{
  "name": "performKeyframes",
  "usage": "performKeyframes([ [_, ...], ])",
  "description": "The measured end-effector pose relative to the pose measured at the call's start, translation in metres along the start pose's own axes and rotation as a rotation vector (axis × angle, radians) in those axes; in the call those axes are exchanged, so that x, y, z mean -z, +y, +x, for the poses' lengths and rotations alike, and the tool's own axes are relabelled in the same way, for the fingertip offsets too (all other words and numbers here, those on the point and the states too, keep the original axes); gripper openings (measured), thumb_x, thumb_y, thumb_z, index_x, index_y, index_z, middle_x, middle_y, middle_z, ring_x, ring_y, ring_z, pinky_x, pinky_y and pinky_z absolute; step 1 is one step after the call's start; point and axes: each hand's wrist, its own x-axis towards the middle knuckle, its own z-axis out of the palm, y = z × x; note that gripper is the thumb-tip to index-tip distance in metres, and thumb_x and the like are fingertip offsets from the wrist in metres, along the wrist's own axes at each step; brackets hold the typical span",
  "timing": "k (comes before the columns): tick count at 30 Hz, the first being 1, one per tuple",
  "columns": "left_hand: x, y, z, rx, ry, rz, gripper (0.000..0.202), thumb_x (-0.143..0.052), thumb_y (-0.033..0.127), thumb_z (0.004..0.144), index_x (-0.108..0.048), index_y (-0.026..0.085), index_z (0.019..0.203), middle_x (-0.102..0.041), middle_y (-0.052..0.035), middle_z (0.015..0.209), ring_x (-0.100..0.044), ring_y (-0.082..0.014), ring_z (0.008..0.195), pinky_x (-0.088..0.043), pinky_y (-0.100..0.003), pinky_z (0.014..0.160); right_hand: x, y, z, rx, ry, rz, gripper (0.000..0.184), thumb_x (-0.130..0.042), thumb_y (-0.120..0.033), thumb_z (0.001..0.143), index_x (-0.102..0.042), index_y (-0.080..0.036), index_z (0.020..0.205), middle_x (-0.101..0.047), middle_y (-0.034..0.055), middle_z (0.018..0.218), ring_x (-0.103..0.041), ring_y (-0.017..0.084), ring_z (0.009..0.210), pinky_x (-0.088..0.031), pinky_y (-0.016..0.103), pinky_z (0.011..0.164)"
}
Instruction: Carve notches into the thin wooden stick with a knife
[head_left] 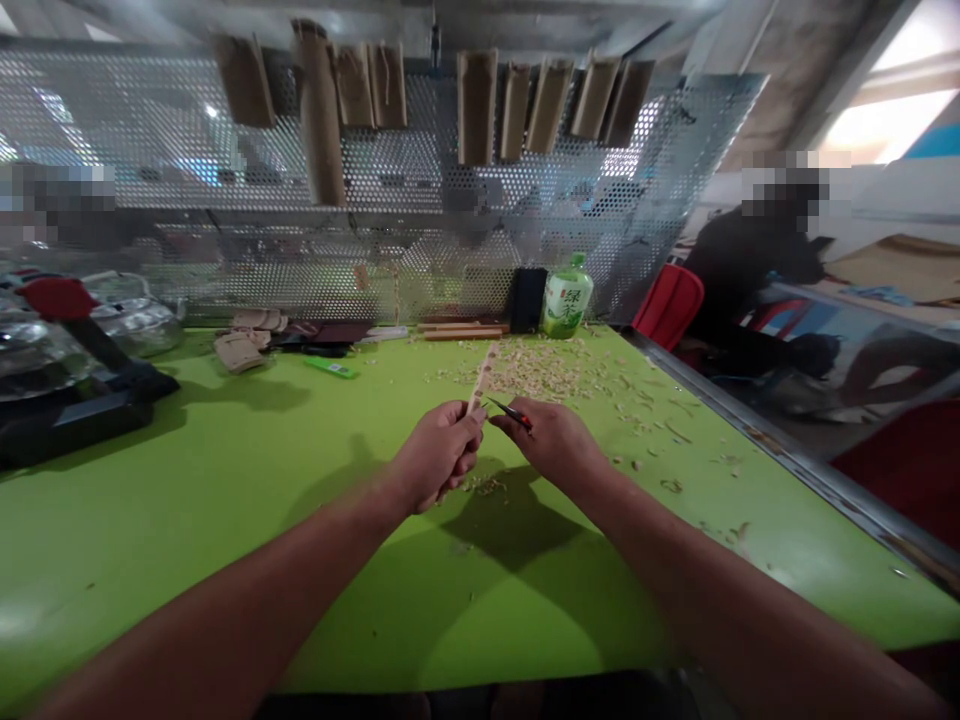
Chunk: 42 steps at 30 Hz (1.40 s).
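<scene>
My left hand (444, 452) is closed around the lower end of a thin, pale wooden strip (484, 376), which tilts up and away from me with notches along it. In my closed right hand (559, 440) is a small carving knife (514, 414) with a dark pointed blade and some red at the handle. The blade points left, close to the strip; whether it touches the wood I cannot tell. Pale wood shavings (551, 368) lie scattered beyond and to the right of my hands. A smaller heap of shavings (489, 487) is below them on the green tabletop (360, 600).
A green-labelled bottle (568, 300) and a black box (528, 300) stand at the back. Wooden sticks (463, 330), a green cutter (330, 368) and wood pieces (241, 350) lie left of them. A black-and-red device (82, 400) is far left. A person (750, 250) sits at right.
</scene>
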Motion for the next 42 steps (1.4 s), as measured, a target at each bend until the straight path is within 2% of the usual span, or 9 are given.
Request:
performKeyframes([
  [11, -0.005, 0.014, -0.007, 0.065, 0.006, 0.052, 0.019, -0.048, 0.037, 0.094, -0.047, 0.02, 0.086, -0.041, 0.0094, 0.056, -0.028, -0.0031, 0.036, -0.023, -0.015, 0.031, 0.002, 0.0, 0.0, -0.004, 0.038, -0.032, 0.051, -0.033, -0.061, 0.095, -0.053, -0.02, 0.07, -0.054, 0.0022, 0.06, -0.041, 0.014, 0.055, -0.022, 0.026, 0.052],
  [17, -0.002, 0.004, 0.001, 0.116, 0.015, 0.133, 0.021, -0.048, 0.04, 0.092, -0.047, 0.021, 0.085, -0.044, 0.0082, 0.058, -0.03, -0.0046, 0.035, -0.023, -0.018, 0.033, 0.002, -0.002, -0.001, -0.018, 0.008, -0.011, 0.047, -0.036, -0.057, 0.095, -0.051, -0.02, 0.07, -0.053, 0.0011, 0.061, -0.04, 0.013, 0.055, -0.022, 0.026, 0.053],
  [21, 0.007, -0.006, 0.014, 0.108, 0.04, 0.57, 0.03, -0.046, 0.039, 0.091, -0.051, 0.018, 0.07, -0.053, 0.0004, 0.056, -0.047, -0.0112, 0.044, -0.037, -0.023, 0.046, 0.005, -0.002, 0.0, -0.059, 0.023, 0.054, 0.038, -0.045, -0.053, 0.092, -0.05, -0.021, 0.074, -0.051, -0.0005, 0.061, -0.041, 0.013, 0.055, -0.022, 0.026, 0.052],
  [24, 0.01, -0.009, 0.018, -0.037, 0.082, 0.998, 0.03, -0.046, 0.034, 0.09, -0.056, 0.018, 0.066, -0.056, -0.0045, 0.059, -0.053, -0.0167, 0.054, -0.043, -0.029, 0.06, 0.007, 0.003, 0.001, -0.095, 0.059, 0.123, 0.034, -0.046, -0.054, 0.09, -0.048, -0.022, 0.08, -0.052, -0.0012, 0.064, -0.043, 0.014, 0.056, -0.025, 0.024, 0.052],
  [26, 0.01, -0.009, 0.018, -0.093, 0.083, 1.086, 0.03, -0.047, 0.035, 0.09, -0.059, 0.018, 0.068, -0.058, -0.0067, 0.062, -0.055, -0.0183, 0.058, -0.045, -0.031, 0.065, 0.01, 0.007, 0.002, -0.103, 0.059, 0.167, 0.031, -0.044, -0.053, 0.09, -0.046, -0.022, 0.085, -0.052, -0.0013, 0.067, -0.045, 0.014, 0.057, -0.027, 0.024, 0.052],
  [31, 0.008, -0.013, 0.014, -0.18, 0.076, 1.159, 0.031, -0.053, 0.034, 0.087, -0.06, 0.018, 0.062, -0.057, -0.0076, 0.063, -0.055, -0.0184, 0.06, -0.046, -0.03, 0.066, 0.027, 0.003, -0.009, -0.066, -0.069, 0.206, 0.018, -0.038, -0.04, 0.093, -0.043, -0.022, 0.091, -0.055, -0.0004, 0.071, -0.049, 0.014, 0.06, -0.031, 0.025, 0.054],
  [35, 0.007, -0.016, 0.017, -0.143, 0.057, 1.195, 0.038, -0.054, 0.033, 0.087, -0.054, 0.018, 0.051, -0.051, -0.0062, 0.057, -0.055, -0.0192, 0.058, -0.046, -0.032, 0.066, 0.037, -0.008, -0.028, -0.058, -0.212, 0.11, 0.021, -0.041, -0.039, 0.093, -0.045, -0.022, 0.083, -0.055, 0.0005, 0.069, -0.049, 0.014, 0.059, -0.028, 0.025, 0.053],
  [38, 0.006, -0.022, 0.021, -0.138, 0.038, 1.214, 0.033, -0.056, 0.029, 0.085, -0.054, 0.018, 0.054, -0.055, -0.0073, 0.061, -0.057, -0.0201, 0.063, -0.046, -0.031, 0.069, 0.032, -0.007, -0.04, -0.104, -0.285, 0.012, 0.022, -0.038, -0.036, 0.095, -0.045, -0.021, 0.08, -0.052, 0.0003, 0.064, -0.047, 0.013, 0.055, -0.026, 0.026, 0.052],
  [42, 0.008, -0.026, 0.023, -0.154, 0.088, 1.14, 0.03, -0.062, 0.04, 0.081, -0.056, 0.02, 0.06, -0.057, -0.0058, 0.063, -0.057, -0.0203, 0.065, -0.045, -0.03, 0.066, 0.02, 0.002, -0.047, -0.096, -0.323, -0.184, 0.025, -0.034, -0.036, 0.098, -0.051, -0.021, 0.088, -0.056, 0.0022, 0.065, -0.046, 0.014, 0.054, -0.021, 0.027, 0.051],
])
